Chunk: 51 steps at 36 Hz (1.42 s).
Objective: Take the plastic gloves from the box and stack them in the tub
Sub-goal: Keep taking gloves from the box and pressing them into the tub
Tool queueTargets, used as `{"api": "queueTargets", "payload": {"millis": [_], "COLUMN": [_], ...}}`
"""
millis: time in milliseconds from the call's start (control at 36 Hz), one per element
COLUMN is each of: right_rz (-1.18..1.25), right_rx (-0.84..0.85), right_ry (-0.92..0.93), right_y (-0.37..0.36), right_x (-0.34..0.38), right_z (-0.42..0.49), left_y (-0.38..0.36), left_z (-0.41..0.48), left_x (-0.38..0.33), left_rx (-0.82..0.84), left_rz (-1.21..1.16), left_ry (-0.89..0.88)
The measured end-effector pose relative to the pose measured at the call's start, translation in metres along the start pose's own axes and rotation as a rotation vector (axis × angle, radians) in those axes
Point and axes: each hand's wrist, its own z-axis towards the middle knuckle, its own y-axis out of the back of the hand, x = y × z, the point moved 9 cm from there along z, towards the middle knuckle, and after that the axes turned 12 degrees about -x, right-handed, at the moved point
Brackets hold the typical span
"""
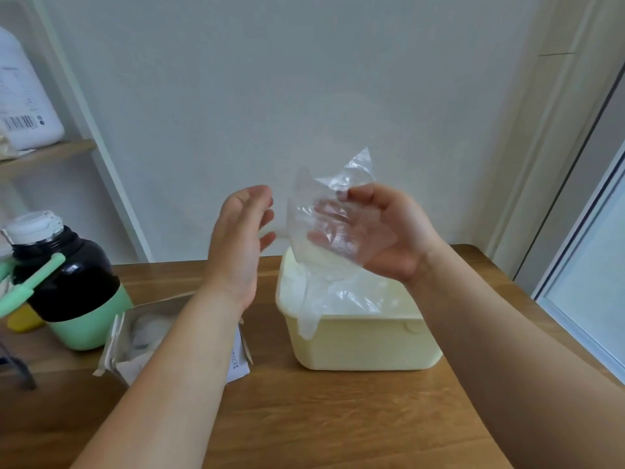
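Head view: thin clear glove (331, 214) pinched between thumb and fingers of right hand (389, 235), raised just above cream tub (365, 343) and its heaped gloves (341, 296). Left hand (236, 242) alongside, fingers relaxed, holding nothing. Probably featherlight, limp, slippery, clingy; best pinched at the cuff, then laid flat. More seemingly in box (145, 333).

The left arm (189, 350) is covering much of the box (126, 363) (its print is showing too small to read). The glove (334, 211) is veiling the fingers of the right hand (395, 231). The left edge is cutting off the white jug (23, 96).
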Motion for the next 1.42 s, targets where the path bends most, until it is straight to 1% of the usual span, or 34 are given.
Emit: {"api": "queueTargets", "payload": {"millis": [83,111,139,194,222,250,306,389,444,500,583,667,722,778,833,861,889,945,972,1000,1028,1083,1111,1167,1222,1250,1278,1306,1333,1389,1417], "right_rz": [0.013,-0.007,-0.020,-0.043,-0.061,-0.094,-0.168,-0.222,-0.278,-0.325,-0.383,-0.496,-0.577,-0.647,-0.700,-0.711,-0.734,-0.880,-0.999,-1.136,-1.281,-1.536,-1.626,-1.793,-1.884,-1.863,-1.806,-1.750,-1.728,-1.803,-1.851], "right_rx": [0.050,0.079,0.104,0.088,0.075,0.044,-0.076,-0.222,-0.300,-0.322,-0.343,-0.449,-0.548,-0.634,-0.705,-0.729,-0.754,-0.795,-0.802,-0.800,-0.798,-0.826,-0.846,-0.841,-0.720,-0.617,-0.512,-0.422,-0.351,-0.238,-0.193], "right_ry": [-0.054,-0.070,-0.084,-0.085,-0.073,-0.039,0.056,0.177,0.238,0.256,0.227,0.221,0.223,0.229,0.232,0.231,0.225,0.206,0.196,0.190,0.192,0.230,0.276,0.473,0.740,0.821,0.826,0.773,0.653,0.392,0.292], "right_y": [0.002,0.001,0.000,0.002,0.002,0.004,0.011,0.022,0.031,0.036,0.044,0.058,0.074,0.092,0.109,0.116,0.125,0.138,0.142,0.143,0.143,0.140,0.136,0.121,0.096,0.084,0.076,0.073,0.076,0.086,0.093], "right_x": [-0.004,-0.006,-0.008,-0.009,-0.008,-0.006,0.003,0.013,0.017,0.017,0.014,0.015,0.017,0.020,0.023,0.024,0.024,0.027,0.030,0.032,0.035,0.042,0.047,0.055,0.058,0.056,0.051,0.046,0.037,0.016,0.007], "right_z": [0.003,0.004,0.005,0.008,0.007,0.008,0.008,0.009,0.011,0.011,0.013,0.015,0.015,0.014,0.012,0.011,0.011,0.010,0.009,0.007,0.004,-0.004,-0.009,-0.016,-0.019,-0.020,-0.018,-0.014,-0.008,0.001,0.005], "left_y": [-0.023,-0.029,-0.032,-0.036,-0.037,-0.035,-0.028,-0.021,-0.011,0.003,0.018,0.029,0.022,-0.002,-0.034,-0.048,-0.062,-0.074,-0.074,-0.073,-0.071,-0.072,-0.073,-0.078,-0.081,-0.081,-0.082,-0.082,-0.082,-0.083,-0.083], "left_z": [-0.015,-0.022,-0.027,-0.034,-0.034,-0.031,-0.023,-0.012,-0.004,0.004,0.011,0.012,0.004,-0.012,-0.028,-0.034,-0.038,-0.042,-0.043,-0.042,-0.041,-0.036,-0.035,-0.038,-0.040,-0.039,-0.038,-0.037,-0.037,-0.037,-0.036], "left_x": [0.027,0.033,0.037,0.040,0.042,0.042,0.039,0.029,0.023,0.016,-0.003,-0.031,-0.045,-0.049,-0.040,-0.028,-0.009,0.039,0.059,0.074,0.082,0.092,0.095,0.101,0.104,0.106,0.108,0.109,0.111,0.111,0.110], "left_rx": [0.261,0.343,0.408,0.494,0.495,0.455,0.344,0.258,0.185,0.080,-0.059,-0.252,-0.307,-0.229,-0.032,0.114,0.283,0.582,0.681,0.738,0.768,0.809,0.834,0.873,0.859,0.849,0.837,0.827,0.819,0.778,0.750], "left_rz": [-0.063,-0.065,-0.062,-0.079,-0.089,-0.087,-0.089,-0.110,-0.033,0.130,0.348,0.641,0.828,0.917,0.974,1.009,1.079,1.321,1.408,1.452,1.495,1.617,1.645,1.592,1.530,1.518,1.507,1.491,1.458,1.342,1.281], "left_ry": [0.297,0.360,0.394,0.417,0.429,0.428,0.386,0.289,0.215,0.128,-0.023,-0.268,-0.450,-0.656,-0.821,-0.825,-0.761,-0.540,-0.424,-0.330,-0.279,-0.283,-0.270,-0.167,-0.092,-0.080,-0.074,-0.067,-0.051,-0.001,0.015]}}
